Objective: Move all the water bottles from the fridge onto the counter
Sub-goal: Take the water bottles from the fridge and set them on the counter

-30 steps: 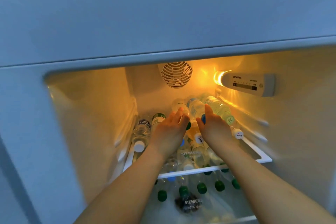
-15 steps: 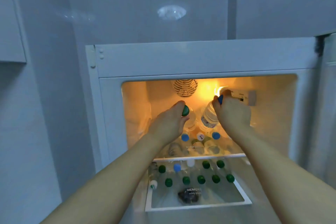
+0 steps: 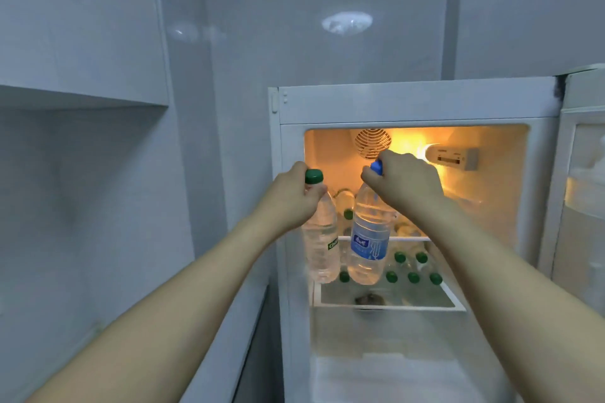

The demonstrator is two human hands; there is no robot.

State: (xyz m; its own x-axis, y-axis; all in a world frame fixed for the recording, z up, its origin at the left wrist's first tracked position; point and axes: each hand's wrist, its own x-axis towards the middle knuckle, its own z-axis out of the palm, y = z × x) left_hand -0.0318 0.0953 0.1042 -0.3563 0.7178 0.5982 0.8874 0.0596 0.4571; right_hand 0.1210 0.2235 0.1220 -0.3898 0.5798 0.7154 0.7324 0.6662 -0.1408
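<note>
Left hand [image 3: 296, 198] grips a clear plastic green-capped bottle [image 3: 320, 235] by its neck. Right hand [image 3: 404, 181] grips a clear blue-capped, blue-labelled bottle [image 3: 368, 239], both before the open white fridge [image 3: 415, 101].

I see a dim, bluish room lit mainly by the fridge lamp [image 3: 425, 151]'s orange glow, with soft, wide-angle-bent edges.

Both hands have withdrawn from the fridge [image 3: 412, 101] interior. The left hand [image 3: 294, 199] now holds a green-capped bottle [image 3: 320, 232] by its neck, hanging upright in front of the opening. The right hand [image 3: 406, 180] likewise holds a blue-capped bottle [image 3: 368, 239] by its cap. The camera has moved back and shows more wall.
</note>
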